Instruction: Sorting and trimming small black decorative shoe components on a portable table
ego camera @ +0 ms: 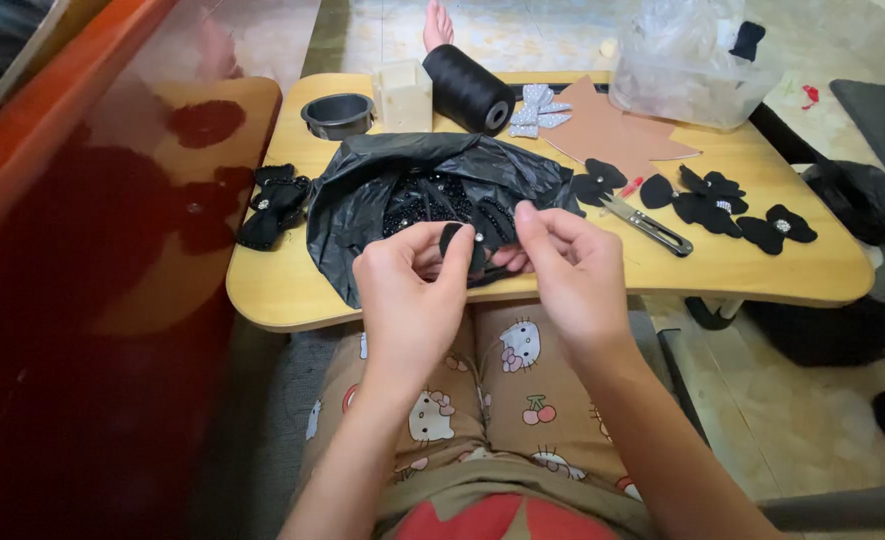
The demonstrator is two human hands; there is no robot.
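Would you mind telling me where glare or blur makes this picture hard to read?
Head view: the glossy red panel at left mirrors the table, so reflections confuse it; the black plastic bag shines in patches; both hands, left hand and right hand, are sharp; edges bend slightly from the wide lens.

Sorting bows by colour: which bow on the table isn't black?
The pale blue-grey bow beside the black thread spool, at the table's far edge; all the others are black.
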